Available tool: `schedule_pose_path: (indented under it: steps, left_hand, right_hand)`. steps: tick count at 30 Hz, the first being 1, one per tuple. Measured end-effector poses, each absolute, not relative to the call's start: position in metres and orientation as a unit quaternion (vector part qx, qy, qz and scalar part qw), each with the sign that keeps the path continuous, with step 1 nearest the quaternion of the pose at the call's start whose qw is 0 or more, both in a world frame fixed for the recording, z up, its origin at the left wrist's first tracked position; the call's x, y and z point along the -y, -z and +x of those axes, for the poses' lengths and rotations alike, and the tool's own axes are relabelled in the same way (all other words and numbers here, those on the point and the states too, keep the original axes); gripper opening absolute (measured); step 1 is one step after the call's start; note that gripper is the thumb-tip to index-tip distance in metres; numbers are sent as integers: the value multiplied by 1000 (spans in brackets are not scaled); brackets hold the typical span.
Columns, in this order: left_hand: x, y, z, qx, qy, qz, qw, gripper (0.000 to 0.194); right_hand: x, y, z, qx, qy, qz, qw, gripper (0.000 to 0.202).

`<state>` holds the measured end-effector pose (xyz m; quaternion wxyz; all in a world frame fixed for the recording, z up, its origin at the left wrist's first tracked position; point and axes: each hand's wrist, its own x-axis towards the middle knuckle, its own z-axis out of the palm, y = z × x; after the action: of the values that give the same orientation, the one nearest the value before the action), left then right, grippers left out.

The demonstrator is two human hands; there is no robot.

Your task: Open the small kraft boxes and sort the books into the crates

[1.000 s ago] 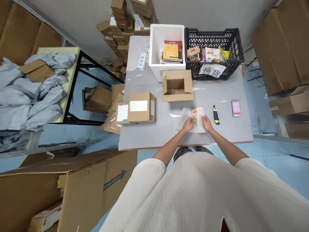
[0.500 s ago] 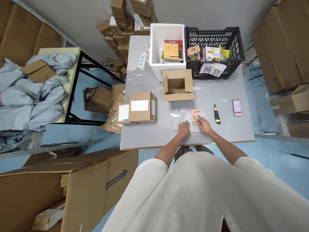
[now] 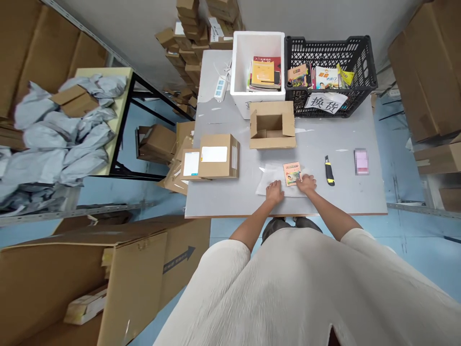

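On the grey table, a small orange booklet with a cartoon picture on its cover lies face up on a white translucent wrapping sheet. My left hand rests flat on the sheet, left of the booklet, with its fingers stretched out. At the booklet's lower right corner is my right hand, its thumb side gripping the edge; the fingertips are partly hidden. A black and yellow utility knife lies to the right of that hand.
An open cardboard box stands behind the sheet. Closed cartons sit at left. A white foam box and a black crate, both with books, line the back. A phone-like pink item lies right; a power strip lies back left.
The booklet has turned slightly and slid a little to the left relative to my hands. My left hand stays on the sheet. The whole view has shifted slightly.
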<state>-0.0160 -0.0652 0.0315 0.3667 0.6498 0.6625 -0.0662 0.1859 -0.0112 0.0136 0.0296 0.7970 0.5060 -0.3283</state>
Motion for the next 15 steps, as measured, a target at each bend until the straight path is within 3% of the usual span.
schedule_pose_path:
  steps: [7,9,13,15]
  left_hand:
    - [69,-28,-2,-656,-4,636,408,66]
    - [69,-28,3,-670,-10,623,403,58]
    - [66,-31,7,-686,-11,619,383,30]
    - [62,-34,4,-687,-15,620,379,25]
  right_hand:
    - [12,8,161,-453,282,844,-59,81]
    - [10,9,164,-461,280,839,-65,75]
    - [5,4,176,-491,313,813,-27,44]
    - [2,-2,183,-495,343,799,-8,35]
